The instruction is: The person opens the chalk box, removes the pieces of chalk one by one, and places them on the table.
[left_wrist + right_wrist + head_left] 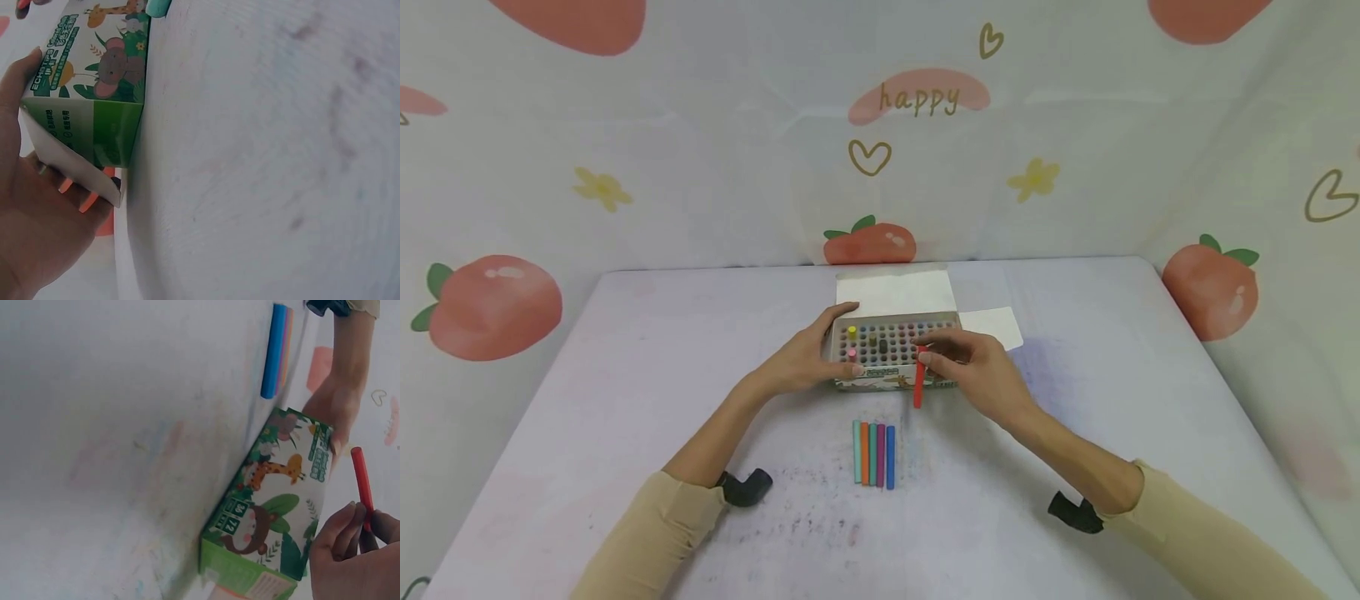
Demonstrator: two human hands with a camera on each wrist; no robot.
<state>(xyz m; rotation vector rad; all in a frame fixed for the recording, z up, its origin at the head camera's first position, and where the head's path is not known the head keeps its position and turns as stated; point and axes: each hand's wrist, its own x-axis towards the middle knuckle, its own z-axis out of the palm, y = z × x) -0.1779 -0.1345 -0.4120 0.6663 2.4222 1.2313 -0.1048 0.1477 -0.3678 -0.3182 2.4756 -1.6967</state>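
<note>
An open cardboard box of chalk stands on the table, its front printed with cartoon animals. Inside is a grid of holes with a few coloured chalk ends rising from it, such as a yellow one. My left hand grips the box's left end, thumb at the front, fingers round the back; a side flap lies against it in the left wrist view. Above the box's front edge, my right hand pinches a red chalk stick by its upper end. In the right wrist view the red stick is clear of the box.
Several chalk sticks lie side by side in front of the box, with a blue one at the right end. The box's white lid is folded back, and a side flap sticks out right. Chalk smudges mark the tabletop.
</note>
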